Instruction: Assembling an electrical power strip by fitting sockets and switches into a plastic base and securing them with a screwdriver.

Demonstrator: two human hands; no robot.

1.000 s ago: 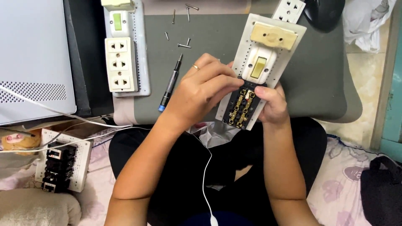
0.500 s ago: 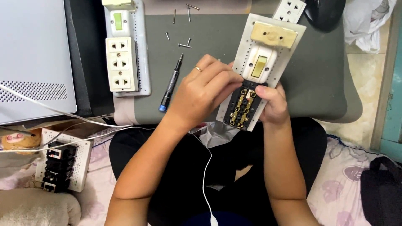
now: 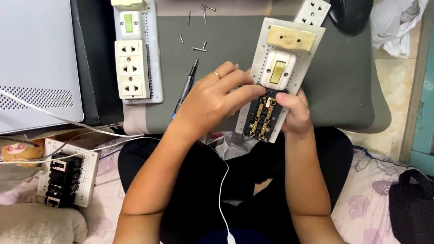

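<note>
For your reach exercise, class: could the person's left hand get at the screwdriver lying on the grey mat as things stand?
Probably yes. The screwdriver lies uncovered on the grey mat, just beside the left hand, with nothing between them. That hand's fingers are busy at the open socket on the white panel, so they would have to let go first.

Beyond my fingers lies a grey table top (image 3: 343, 81) with rounded corners, and I sit low before it. To the left of my fingers stands a pale grey box (image 3: 36, 68) with small vent holes. To the right of them I see a beige tiled floor (image 3: 398, 90) and a teal wall edge (image 3: 425, 113). Below my fingers, around my legs, is a pink flowered bedding (image 3: 375, 190). The light is soft and even.
</note>
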